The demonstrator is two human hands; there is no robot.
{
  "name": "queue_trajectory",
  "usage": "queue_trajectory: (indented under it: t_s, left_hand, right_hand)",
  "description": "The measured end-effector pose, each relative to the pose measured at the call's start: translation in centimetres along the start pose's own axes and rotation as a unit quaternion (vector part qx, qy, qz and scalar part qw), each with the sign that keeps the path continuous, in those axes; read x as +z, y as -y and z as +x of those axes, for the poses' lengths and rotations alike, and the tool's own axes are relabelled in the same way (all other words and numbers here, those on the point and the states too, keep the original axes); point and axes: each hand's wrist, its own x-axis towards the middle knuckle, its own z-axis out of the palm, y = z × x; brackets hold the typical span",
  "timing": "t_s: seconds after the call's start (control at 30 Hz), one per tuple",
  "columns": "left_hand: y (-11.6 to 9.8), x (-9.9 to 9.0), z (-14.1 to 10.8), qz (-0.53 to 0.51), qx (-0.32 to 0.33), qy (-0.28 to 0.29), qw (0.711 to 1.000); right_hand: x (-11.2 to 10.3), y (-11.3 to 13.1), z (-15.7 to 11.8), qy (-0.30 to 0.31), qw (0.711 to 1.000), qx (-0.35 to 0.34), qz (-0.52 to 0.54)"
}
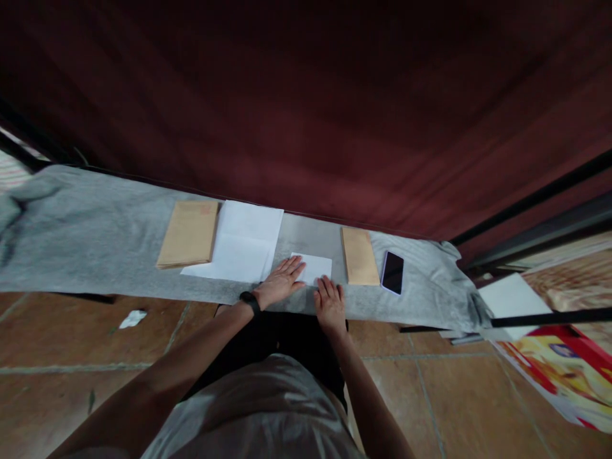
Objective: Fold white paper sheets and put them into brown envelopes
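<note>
A small folded white paper [315,266] lies on the grey cloth-covered table. My left hand [282,280], with a black band on the wrist, rests flat on its left part, fingers spread. At its lower right edge lies my right hand [331,303], fingers extended and palm down. Larger white sheets [246,245] lie to the left, partly beside a stack of brown envelopes [189,234]. On the right is another brown envelope or small stack [360,256], and next to it a phone [393,273] with a dark screen.
A dark red curtain [268,127] hangs behind the grey cloth [109,223]. Black metal bars [549,319] stand at the right, near a red and yellow box [564,370]. A crumpled white tissue [133,319] is on the tiled floor [201,331].
</note>
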Motion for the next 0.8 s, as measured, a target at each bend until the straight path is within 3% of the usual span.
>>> queue_trajectory:
  t_s: [0.2,0.4,0.8]
  left_hand:
    - [-0.7,0.1,0.1,0.030,-0.005,-0.001,1.000]
    - [-1.5,0.6,0.7,0.030,-0.052,-0.017,0.998]
    - [-2.2,0.7,1.7,0.026,-0.121,-0.032,0.992]
  right_hand:
    - [-0.1,1.0,3.3,0.000,0.999,0.004,0.046]
    - [1.4,2.4,6.4,0.037,0.998,-0.016,0.037]
    - [2.2,-0.3,6.0,0.022,0.999,0.016,-0.032]
